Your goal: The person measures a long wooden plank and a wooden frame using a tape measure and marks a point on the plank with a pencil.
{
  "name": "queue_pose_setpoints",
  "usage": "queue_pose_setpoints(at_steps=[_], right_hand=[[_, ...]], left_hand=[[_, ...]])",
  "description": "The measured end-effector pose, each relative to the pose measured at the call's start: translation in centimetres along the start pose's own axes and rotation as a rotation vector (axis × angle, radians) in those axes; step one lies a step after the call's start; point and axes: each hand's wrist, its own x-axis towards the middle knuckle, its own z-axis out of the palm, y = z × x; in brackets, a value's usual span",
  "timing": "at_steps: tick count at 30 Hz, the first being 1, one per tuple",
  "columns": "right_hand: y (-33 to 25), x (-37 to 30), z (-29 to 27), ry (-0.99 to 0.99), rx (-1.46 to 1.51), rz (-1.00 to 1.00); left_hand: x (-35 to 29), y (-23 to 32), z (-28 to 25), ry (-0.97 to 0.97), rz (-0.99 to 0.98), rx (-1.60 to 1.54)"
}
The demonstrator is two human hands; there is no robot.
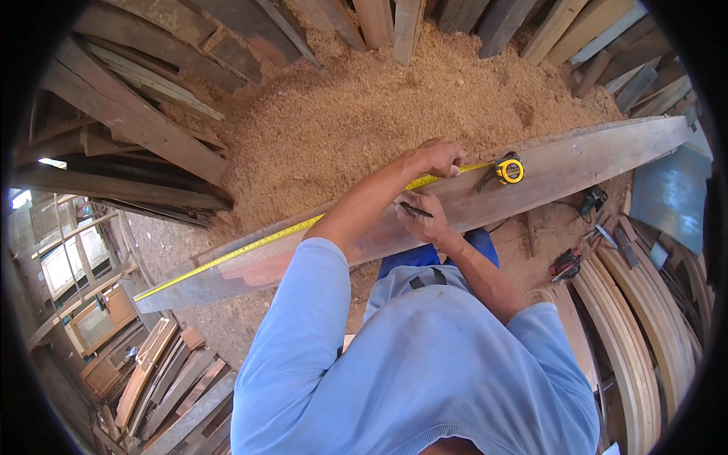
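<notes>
A long wooden plank lies slantwise before me, its far end to the right. Along its far edge runs the yellow blade of a tape measure, whose black and yellow case rests on the plank to the right. My left hand is closed over the blade at the plank's far edge, left of the case, fingers curled down. Just nearer to me, my right hand is closed around a dark pen, over the plank. The pen's tip is hard to make out.
A sawdust heap lies beyond the plank. Rough boards lean at the far left and back. A power tool and a red and black tool lie at right, near stacked curved timbers. More offcuts lie lower left.
</notes>
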Motion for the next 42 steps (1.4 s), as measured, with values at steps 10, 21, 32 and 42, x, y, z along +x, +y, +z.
queue_pose_setpoints(at_steps=[10,21,32,42], right_hand=[[-3.0,-2.8,-9.0,-0.063,-0.239,0.041],[-0.1,-1.6,-19.8,-0.069,-0.995,0.12],[-4.5,-6.2,-7.3,-0.814,-0.385,0.009],[-5.6,-4.0,-1.1,-0.839,0.05,-0.038]], left_hand=[[-0.5,0.7,-0.4,0.004,-0.088,-0.055],[-3.3,4.3,2.2,0.344,-0.235,0.094],[-29.3,11.3,18.1,0.734,-0.636,-1.397],[-51.1,-0.3,11.3,2.572,-0.246,-1.582]])
